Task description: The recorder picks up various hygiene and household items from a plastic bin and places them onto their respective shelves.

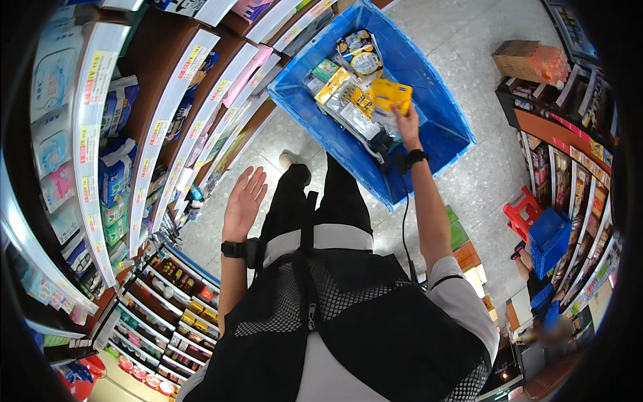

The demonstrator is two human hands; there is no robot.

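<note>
My right hand (408, 123) grips a yellow package (392, 95) above the inside of a large blue plastic crate (437, 75). Below and left of it in the crate lie a yellow-and-clear packet (334, 86), a green-topped pack (325, 69), a round yellow-lidded container (365, 63) and several other packaged goods. A dark object lies under my right wrist, partly hidden. My left hand (244, 201) is raised, palm up and fingers extended, beside my leg and holding nothing. Both wrists wear black bands.
Store shelves (171, 95) with packaged goods rise close on the left. At the right stand a cardboard box (517, 58), a red stool (522, 211), a blue basket (550, 241) and more shelving. Another person (540, 296) is near the right shelves. A black cable hangs beside my right arm.
</note>
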